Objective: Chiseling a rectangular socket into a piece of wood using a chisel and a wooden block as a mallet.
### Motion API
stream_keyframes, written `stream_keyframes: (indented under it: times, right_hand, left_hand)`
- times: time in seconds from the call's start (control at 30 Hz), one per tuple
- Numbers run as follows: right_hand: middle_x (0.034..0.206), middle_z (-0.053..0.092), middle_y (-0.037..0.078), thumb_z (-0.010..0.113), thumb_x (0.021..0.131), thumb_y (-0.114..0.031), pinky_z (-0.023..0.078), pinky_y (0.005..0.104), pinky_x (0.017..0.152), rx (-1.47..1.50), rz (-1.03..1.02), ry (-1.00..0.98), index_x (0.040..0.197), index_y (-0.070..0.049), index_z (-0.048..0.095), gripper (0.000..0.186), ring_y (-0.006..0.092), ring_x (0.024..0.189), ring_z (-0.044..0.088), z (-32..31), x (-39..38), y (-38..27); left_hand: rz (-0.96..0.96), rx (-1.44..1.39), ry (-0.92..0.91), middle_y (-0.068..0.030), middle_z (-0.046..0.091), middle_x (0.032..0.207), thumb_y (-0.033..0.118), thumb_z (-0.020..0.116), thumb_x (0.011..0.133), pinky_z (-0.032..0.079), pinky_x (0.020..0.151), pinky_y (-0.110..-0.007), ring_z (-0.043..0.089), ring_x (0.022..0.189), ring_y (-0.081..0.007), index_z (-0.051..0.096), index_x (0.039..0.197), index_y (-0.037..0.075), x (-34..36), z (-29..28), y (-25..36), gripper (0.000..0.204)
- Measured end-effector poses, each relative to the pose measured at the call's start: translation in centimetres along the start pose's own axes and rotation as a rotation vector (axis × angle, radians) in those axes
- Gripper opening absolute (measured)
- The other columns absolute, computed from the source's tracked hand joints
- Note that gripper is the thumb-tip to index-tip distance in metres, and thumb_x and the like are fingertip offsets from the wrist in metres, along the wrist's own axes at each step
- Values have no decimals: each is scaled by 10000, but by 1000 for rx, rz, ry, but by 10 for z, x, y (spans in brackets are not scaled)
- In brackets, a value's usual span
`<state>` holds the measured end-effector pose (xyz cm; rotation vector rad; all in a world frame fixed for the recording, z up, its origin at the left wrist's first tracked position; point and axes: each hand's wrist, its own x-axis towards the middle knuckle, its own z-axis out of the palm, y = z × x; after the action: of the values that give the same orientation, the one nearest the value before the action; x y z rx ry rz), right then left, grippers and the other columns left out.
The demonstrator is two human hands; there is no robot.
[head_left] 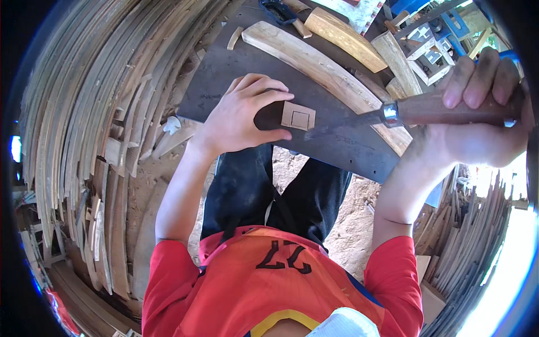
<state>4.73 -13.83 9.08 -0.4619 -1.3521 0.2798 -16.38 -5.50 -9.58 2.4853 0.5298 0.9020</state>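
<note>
While my right hand (485, 140) is gripping a chisel (432, 109), my left hand (241, 115) is curving wide beside a square-marked block (298, 117), perhaps touching.

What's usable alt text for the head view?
A right hand grips a brown wooden-handled chisel with a silver metal collar, its blade pointing toward a small tan wooden block marked with a drawn square. An open left hand curves beside the block on a dark worktop. Long weathered wooden strips lie stacked at left.
</note>
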Motion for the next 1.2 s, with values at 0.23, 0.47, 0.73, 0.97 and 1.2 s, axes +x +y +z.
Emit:
stream_keyframes:
  times: [0.23, 0.47, 0.73, 0.97, 1.2]
  right_hand:
    - [556, 458, 64, 402, 1027, -410, 344, 221, 204, 4, 37, -18, 708, -71, 437, 467, 102, 265, 322, 28, -3, 22]
    - [522, 424, 55, 399, 1028, -397, 343, 222, 200, 31, 42, 0, 681, -74, 420, 474, 99, 252, 298, 21, -1, 25]
    - [484, 385, 45, 395, 1029, -381, 342, 223, 195, 52, 10, 44, 651, -77, 401, 485, 96, 238, 269, 25, 5, 33]
    - [493, 357, 25, 393, 1018, -330, 332, 220, 185, -16, -45, -50, 664, -64, 394, 443, 93, 248, 284, 24, 3, 34]
    - [508, 365, 22, 385, 1012, -280, 363, 213, 189, 35, -130, -60, 689, -64, 379, 389, 75, 280, 314, 28, 0, 32]
  left_hand:
    - [30, 14, -35, -12, 675, 1117, 174, 798, 717, 399, 1038, -407, 541, 1170, -255, 705, 1088, 135, -7, 1, -13, 385]
    - [14, 5, -9, 5, 682, 1105, 170, 790, 721, 403, 1036, -394, 548, 1116, -243, 713, 1082, 153, -9, 3, -15, 370]
    - [10, 3, -1, 28, 679, 1112, 172, 795, 709, 403, 1039, -398, 545, 1099, -242, 713, 1087, 150, -11, 6, -16, 388]
    - [21, 8, 10, 40, 673, 1127, 174, 799, 702, 404, 1043, -391, 545, 1090, -238, 717, 1090, 151, -13, 5, -19, 397]
    - [17, 12, 4, 44, 673, 1131, 174, 796, 705, 402, 1046, -388, 544, 1095, -228, 719, 1097, 155, -13, 6, -19, 400]
